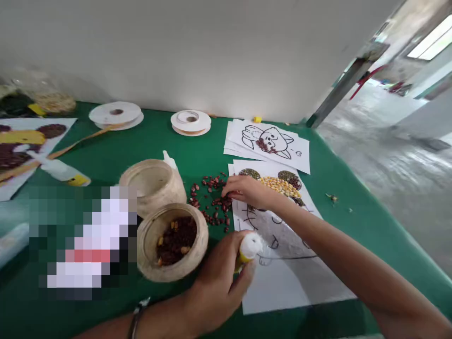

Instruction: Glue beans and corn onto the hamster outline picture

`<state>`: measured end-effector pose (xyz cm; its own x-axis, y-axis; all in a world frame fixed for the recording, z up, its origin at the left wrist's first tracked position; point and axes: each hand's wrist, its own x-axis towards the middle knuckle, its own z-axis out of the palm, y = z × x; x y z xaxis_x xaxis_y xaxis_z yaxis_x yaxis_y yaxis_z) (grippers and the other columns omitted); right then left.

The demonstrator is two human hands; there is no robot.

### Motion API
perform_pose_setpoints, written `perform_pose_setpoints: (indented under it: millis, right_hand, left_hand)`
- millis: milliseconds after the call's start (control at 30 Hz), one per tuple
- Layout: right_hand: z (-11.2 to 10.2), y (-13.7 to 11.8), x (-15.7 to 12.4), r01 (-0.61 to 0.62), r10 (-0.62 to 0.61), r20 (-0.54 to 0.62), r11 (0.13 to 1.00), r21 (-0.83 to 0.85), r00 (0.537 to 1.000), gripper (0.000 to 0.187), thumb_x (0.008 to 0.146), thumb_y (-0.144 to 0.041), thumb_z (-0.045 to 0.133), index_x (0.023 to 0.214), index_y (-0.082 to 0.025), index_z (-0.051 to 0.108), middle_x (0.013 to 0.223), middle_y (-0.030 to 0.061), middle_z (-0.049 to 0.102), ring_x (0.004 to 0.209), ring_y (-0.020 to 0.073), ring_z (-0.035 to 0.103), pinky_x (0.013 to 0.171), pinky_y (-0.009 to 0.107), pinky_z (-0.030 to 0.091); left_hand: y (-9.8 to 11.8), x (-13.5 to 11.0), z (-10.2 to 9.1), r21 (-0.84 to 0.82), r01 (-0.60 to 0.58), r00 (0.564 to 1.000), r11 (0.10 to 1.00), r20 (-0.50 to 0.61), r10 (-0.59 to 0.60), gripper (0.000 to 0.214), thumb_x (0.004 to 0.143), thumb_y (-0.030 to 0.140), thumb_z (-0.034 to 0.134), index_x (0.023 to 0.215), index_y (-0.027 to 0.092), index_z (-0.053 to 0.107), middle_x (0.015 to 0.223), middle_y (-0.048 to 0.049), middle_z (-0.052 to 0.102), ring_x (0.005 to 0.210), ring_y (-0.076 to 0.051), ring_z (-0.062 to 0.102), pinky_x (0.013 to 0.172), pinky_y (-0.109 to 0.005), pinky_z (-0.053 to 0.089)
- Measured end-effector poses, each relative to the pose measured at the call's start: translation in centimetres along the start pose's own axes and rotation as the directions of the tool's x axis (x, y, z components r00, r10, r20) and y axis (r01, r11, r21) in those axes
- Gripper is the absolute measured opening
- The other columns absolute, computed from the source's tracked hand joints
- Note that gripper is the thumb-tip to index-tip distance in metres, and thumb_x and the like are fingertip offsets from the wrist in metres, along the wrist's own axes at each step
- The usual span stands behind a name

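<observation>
My left hand (219, 278) is closed around a small white glue bottle (250, 246) with a yellow band, held beside a line drawing on white paper (282, 278). My right hand (247, 190) reaches across that paper with its fingers pinched at the edge of a scatter of dark red beans (212, 197) on the green table (353, 221). Whether a bean is between the fingers is hidden. The top of the drawing is filled with yellow corn kernels (280, 185) and dark seeds. A round pale bowl (173, 242) holding dark beans and a few kernels sits just left of my left hand.
A second pale bowl (153, 183) stands behind the first. Two white tape spools (116, 114) (190, 122) and a stack of animal drawings (270, 141) lie farther back. Another glue bottle (63, 172), a wooden stick and a seed picture (24, 146) are at the left. The wall runs behind.
</observation>
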<state>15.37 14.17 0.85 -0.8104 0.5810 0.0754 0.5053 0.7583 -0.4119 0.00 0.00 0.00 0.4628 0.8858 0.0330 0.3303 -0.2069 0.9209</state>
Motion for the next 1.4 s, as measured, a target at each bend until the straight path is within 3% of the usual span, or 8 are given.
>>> perform_pose_setpoints:
  millis: [167,300,367,433,600,733,900,1400]
  right_hand:
    - [0.4,0.5,0.2,-0.021,0.021,-0.015,1.000,0.015,1.000,0.014,0.079,-0.009,0.049,0.078,-0.015,0.061,0.079,0.0044,0.058,0.070,0.0114,0.053,0.064,0.024,0.042]
    - [-1.3,-2.1,-1.3,-0.076,0.083,-0.125,0.995,0.061,0.989,0.012,0.081,-0.013,0.049,0.079,-0.015,0.061,0.077,0.0041,0.061,0.070,0.0106,0.054,0.065,0.025,0.044]
    - [-2.2,-4.3,-2.8,-0.160,0.248,-0.303,0.944,0.288,0.920,0.007,0.077,-0.016,0.055,0.077,-0.015,0.063,0.073,0.0025,0.063,0.064,0.0089,0.056,0.060,0.023,0.046]
    - [-2.4,-6.4,-4.4,-0.115,0.357,-0.390,0.845,0.523,0.849,0.005,0.075,-0.017,0.058,0.075,-0.016,0.063,0.069,0.0010,0.064,0.057,0.0077,0.057,0.052,0.021,0.046]
    - [-0.5,-9.0,-6.7,-0.032,0.447,-0.515,0.776,0.629,0.732,0.010,0.072,-0.011,0.060,0.077,-0.018,0.066,0.063,-0.0001,0.063,0.058,0.0084,0.060,0.051,0.020,0.048]
    - [0.5,-9.0,-6.8,0.032,0.389,-0.485,0.754,0.656,0.783,0.012,0.074,-0.011,0.059,0.080,-0.018,0.066,0.068,0.0006,0.063,0.057,0.0067,0.059,0.049,0.018,0.049]
    - [0.3,-9.4,-6.8,0.013,0.274,-0.507,0.871,0.492,0.817,0.011,0.076,-0.010,0.058,0.079,-0.015,0.066,0.069,0.0016,0.066,0.065,0.0068,0.058,0.059,0.018,0.048]
    - [0.7,-9.8,-7.5,-0.018,0.065,-0.564,0.996,0.088,0.823,0.018,0.078,-0.008,0.053,0.089,-0.015,0.065,0.079,0.0044,0.066,0.071,0.0073,0.061,0.064,0.017,0.053]
  left_hand:
    - [-0.4,0.3,0.0,-0.035,0.009,1.000,0.999,0.007,-0.009,0.025,0.083,0.024,0.037,0.106,0.016,0.044,0.097,-0.0090,0.057,0.094,-0.019,0.053,0.085,-0.031,0.041]
    - [-0.5,0.5,0.0,-0.135,0.052,0.999,0.989,0.014,-0.051,0.022,0.086,0.026,0.033,0.106,0.019,0.040,0.086,-0.0042,0.054,0.085,-0.015,0.053,0.078,-0.028,0.042]
    - [-0.4,0.6,-0.1,-0.200,0.075,0.996,0.977,0.071,-0.062,0.020,0.087,0.028,0.033,0.104,0.019,0.040,0.074,0.0004,0.051,0.068,-0.012,0.051,0.066,-0.024,0.043]
    - [-0.2,0.8,-0.3,-0.236,0.082,0.993,0.968,0.100,-0.060,0.017,0.085,0.029,0.037,0.099,0.020,0.041,0.067,0.0033,0.047,0.059,-0.011,0.047,0.057,-0.021,0.041]
    - [-0.2,1.1,-0.4,-0.234,0.026,0.995,0.972,0.097,-0.004,0.010,0.081,0.029,0.046,0.082,0.020,0.041,0.067,0.0045,0.045,0.057,-0.009,0.044,0.054,-0.020,0.038]
    - [-0.1,1.3,-0.3,-0.202,-0.004,0.997,0.979,0.080,0.020,0.014,0.078,0.026,0.050,0.071,0.021,0.039,0.063,0.0058,0.043,0.055,-0.008,0.043,0.053,-0.019,0.037]
    - [-0.1,1.2,-0.2,-0.154,-0.042,0.997,0.987,0.055,0.051,0.010,0.078,0.022,0.049,0.073,0.021,0.040,0.060,0.0063,0.044,0.061,-0.010,0.049,0.056,-0.019,0.038]
    - [-0.3,1.0,-0.3,-0.180,0.016,0.997,0.983,0.072,-0.003,0.012,0.080,0.025,0.045,0.071,0.022,0.037,0.045,0.0105,0.042,0.038,-0.007,0.040,0.043,-0.020,0.035]
